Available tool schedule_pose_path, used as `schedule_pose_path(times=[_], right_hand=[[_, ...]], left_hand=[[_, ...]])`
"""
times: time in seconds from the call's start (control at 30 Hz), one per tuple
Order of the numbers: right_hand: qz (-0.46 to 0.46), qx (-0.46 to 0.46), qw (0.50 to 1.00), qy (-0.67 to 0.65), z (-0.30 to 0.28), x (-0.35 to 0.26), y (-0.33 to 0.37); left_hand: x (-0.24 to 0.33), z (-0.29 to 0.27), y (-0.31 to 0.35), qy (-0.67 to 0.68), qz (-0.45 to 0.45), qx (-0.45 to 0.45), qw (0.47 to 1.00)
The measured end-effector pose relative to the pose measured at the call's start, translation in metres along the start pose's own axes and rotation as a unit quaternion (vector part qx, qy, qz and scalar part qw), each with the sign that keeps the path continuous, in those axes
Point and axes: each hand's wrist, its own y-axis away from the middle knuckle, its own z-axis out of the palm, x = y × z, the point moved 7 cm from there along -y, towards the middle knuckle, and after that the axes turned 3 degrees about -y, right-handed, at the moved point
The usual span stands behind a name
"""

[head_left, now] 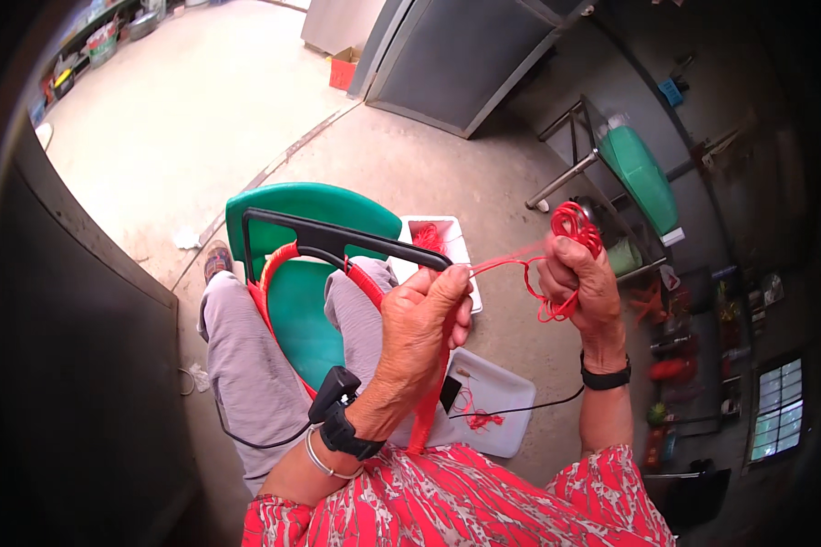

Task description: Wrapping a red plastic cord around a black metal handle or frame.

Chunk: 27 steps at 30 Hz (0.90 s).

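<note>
A black frame (365,244) with a long straight bar lies across my lap. Below the bar a curved rim (368,284) is wrapped in red. My left hand (420,324) is closed at the bar's right end, where red cord (497,262) meets it; the fingers partly hide this spot. From there the cord stretches over to my right hand (582,283). That hand is closed round a looped bundle of red cord (575,223), with loops hanging above and below the fist.
A green chair (306,310) stands in front of my knees. Beside it are a white box (456,239) holding red cord and a white tray (511,401) with red scraps. A black cable (529,408) runs between my wrists. Another green chair (639,173) and cluttered shelves stand right.
</note>
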Motion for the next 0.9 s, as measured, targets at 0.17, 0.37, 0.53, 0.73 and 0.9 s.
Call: schedule_pose_path(times=[0.17, 0.37, 0.53, 0.73, 0.9], right_hand=[[-0.033, -0.016, 0.989, -0.14, -0.038, -0.012, 0.002], [-0.162, 0.033, 0.974, -0.157, -0.059, -0.041, 0.022], [-0.212, -0.077, 0.974, -0.037, -0.021, -0.051, 0.047], [-0.205, -0.131, 0.97, 0.029, -0.005, -0.037, 0.053], [-0.218, 0.135, 0.965, -0.048, -0.094, -0.006, 0.057]], left_hand=[[0.016, 0.002, 0.012, -0.12, 0.033, -0.001, 0.992], [0.084, 0.004, 0.053, -0.39, 0.304, 0.137, 0.859], [0.081, 0.09, 0.035, -0.512, 0.286, -0.057, 0.808], [0.016, 0.147, 0.01, -0.567, 0.272, -0.205, 0.75], [-0.008, 0.108, -0.002, -0.318, -0.012, -0.135, 0.938]])
